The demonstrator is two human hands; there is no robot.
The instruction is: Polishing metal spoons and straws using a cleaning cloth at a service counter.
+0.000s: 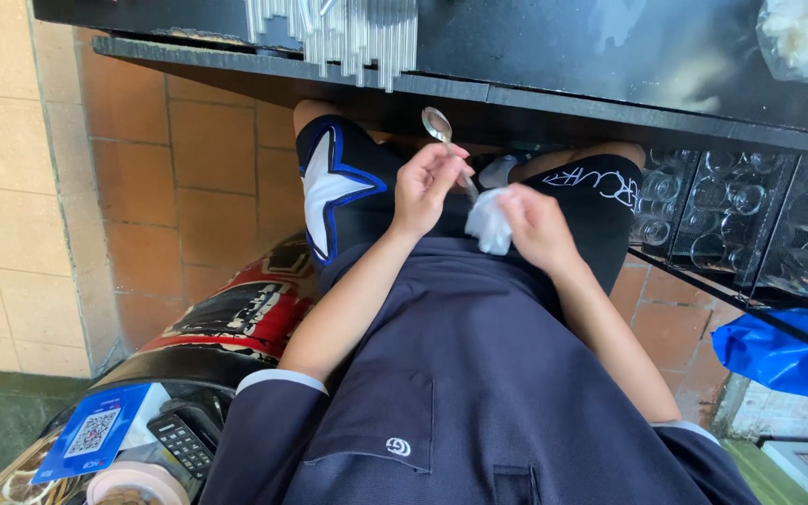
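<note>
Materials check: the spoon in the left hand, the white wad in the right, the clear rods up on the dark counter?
Silver spoon in the left hand: looks like polished metal, its bowl giving a bright glint. Crumpled white wad in the right hand: soft paper tissue or cloth, matte and creased; which one is unclear. Clear rods on the dark counter: probably transparent plastic straws, thin, see-through and uniform.

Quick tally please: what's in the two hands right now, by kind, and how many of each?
Spoons: 1, a metal spoon held in the left hand, bowl up.
Cloths: 1, a crumpled white cloth in the right hand, against the spoon's handle.
Total: 2
</note>
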